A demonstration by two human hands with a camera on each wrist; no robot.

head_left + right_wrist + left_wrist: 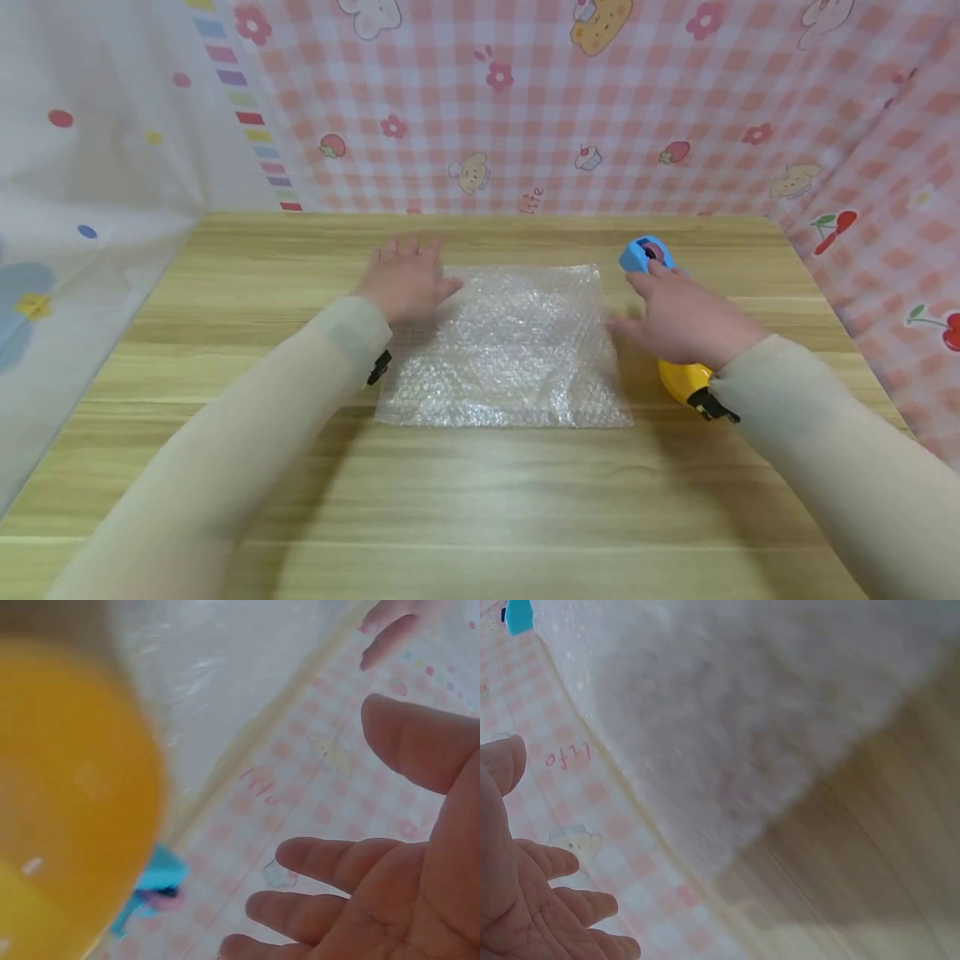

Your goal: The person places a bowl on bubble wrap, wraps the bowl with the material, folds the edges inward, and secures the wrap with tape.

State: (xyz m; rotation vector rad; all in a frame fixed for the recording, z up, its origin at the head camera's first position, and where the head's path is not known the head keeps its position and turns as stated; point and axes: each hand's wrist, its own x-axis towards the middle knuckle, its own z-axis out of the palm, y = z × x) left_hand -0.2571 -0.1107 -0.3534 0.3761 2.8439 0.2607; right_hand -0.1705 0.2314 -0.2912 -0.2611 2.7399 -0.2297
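Note:
A sheet of clear bubble wrap (510, 350) lies flat on the wooden table, between the two hands. My left hand (408, 279), fingers spread, is over its far left corner; in the left wrist view the palm and fingers (592, 906) hold nothing. To the right of the sheet, my right hand (671, 312) hovers with straight fingers, its thumb by the sheet's right edge. Just past its fingertips is a blue plastic holder (636, 252) with a pinkish round part, like a tape dispenser. A glossy rounded yellow object (678, 379) shows below the right wrist, partly hidden by it.
The wooden table (480, 508) ends at a pink checked cloth wall (450, 92) at the back. More printed cloth closes the left side (97, 167) and the right side (877, 275). Small black devices sit at both wrists.

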